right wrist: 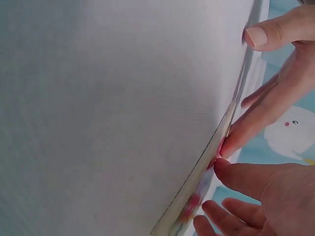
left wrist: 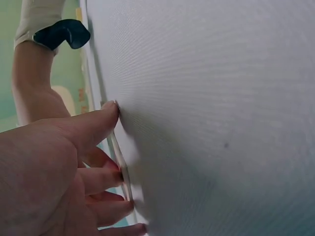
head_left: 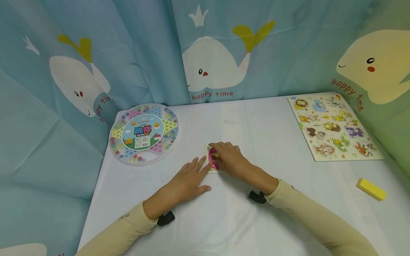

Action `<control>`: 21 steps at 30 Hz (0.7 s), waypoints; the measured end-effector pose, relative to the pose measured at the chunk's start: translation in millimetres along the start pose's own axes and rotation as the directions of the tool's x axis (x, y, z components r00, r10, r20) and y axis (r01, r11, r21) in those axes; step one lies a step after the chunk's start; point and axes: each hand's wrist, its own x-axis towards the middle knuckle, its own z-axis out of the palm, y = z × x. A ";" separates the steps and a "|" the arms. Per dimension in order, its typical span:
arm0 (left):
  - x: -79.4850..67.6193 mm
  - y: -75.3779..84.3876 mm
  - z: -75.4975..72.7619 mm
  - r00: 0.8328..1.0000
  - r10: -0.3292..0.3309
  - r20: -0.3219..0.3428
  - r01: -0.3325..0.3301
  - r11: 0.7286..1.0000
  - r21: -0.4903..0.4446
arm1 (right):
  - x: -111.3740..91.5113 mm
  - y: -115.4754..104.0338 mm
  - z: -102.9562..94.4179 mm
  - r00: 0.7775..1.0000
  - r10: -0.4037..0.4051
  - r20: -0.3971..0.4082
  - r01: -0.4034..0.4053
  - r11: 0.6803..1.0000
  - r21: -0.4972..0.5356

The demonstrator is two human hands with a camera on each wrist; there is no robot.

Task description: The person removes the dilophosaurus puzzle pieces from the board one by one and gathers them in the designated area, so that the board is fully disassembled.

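Observation:
A small square board (head_left: pixel 207 171) with a pink picture, which looks like a child's jigsaw, lies on the white table. My left hand (head_left: pixel 185 181) rests at its left and near edge, fingers stretched out and thumb spread away. Over the board's right part is my right hand (head_left: pixel 231 159), which hides much of the picture. In the right wrist view, its thumb (right wrist: pixel 246 174) touches the board's face and its other fingers (right wrist: pixel 231 219) lie beside the far part. A small dark green patch shows by the thumb in the head view.
A round Chinese checkers box (head_left: pixel 173 142) with coloured marbles stands at the back left. An animal puzzle board (head_left: pixel 349 156) lies at the back right, with a yellow block (head_left: pixel 371 189) nearer. Whale-printed curtains (head_left: pixel 147 53) border the table.

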 end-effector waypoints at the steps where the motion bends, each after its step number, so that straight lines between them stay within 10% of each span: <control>1: 0.1 -0.3 0.9 1.000 0.000 -0.003 0.000 1.000 0.006 | -0.3 -0.7 -0.2 1.000 0.003 0.003 -0.003 1.000 -0.006; 21: -2.3 -1.9 -1.2 1.000 0.005 0.001 -0.005 1.000 -0.007 | 7.8 -0.9 -5.5 0.999 -0.026 0.039 0.028 0.999 -0.044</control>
